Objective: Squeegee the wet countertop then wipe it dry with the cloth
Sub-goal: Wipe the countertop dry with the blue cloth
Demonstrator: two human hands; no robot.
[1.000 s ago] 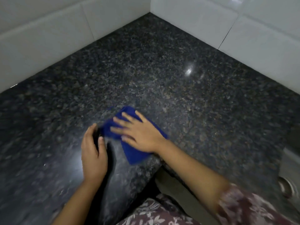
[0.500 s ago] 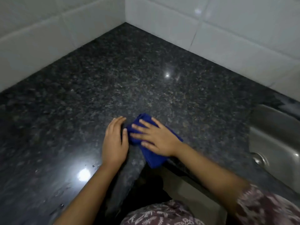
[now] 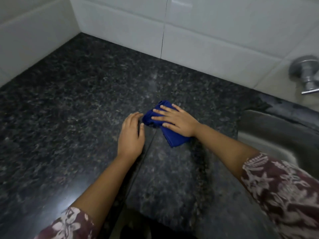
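Observation:
A folded blue cloth (image 3: 170, 138) lies on the dark speckled granite countertop (image 3: 69, 104). My right hand (image 3: 176, 120) presses flat on the cloth with its fingers spread and straight. Just left of the cloth, my left hand (image 3: 132, 135) rests palm down on the counter, its fingertips close to the cloth's left edge. No squeegee is in view.
White wall tiles (image 3: 120, 23) close the counter at the back and left, meeting in a corner. A steel sink (image 3: 269, 135) is set into the counter on the right, with a metal tap (image 3: 307, 75) on the wall above it. A seam (image 3: 143, 163) runs along the counter.
Both hands and the cloth have shifted right along the counter, toward the sink. The tap has come into view. My left hand, earlier curled on its edge, now lies flat beside the cloth.

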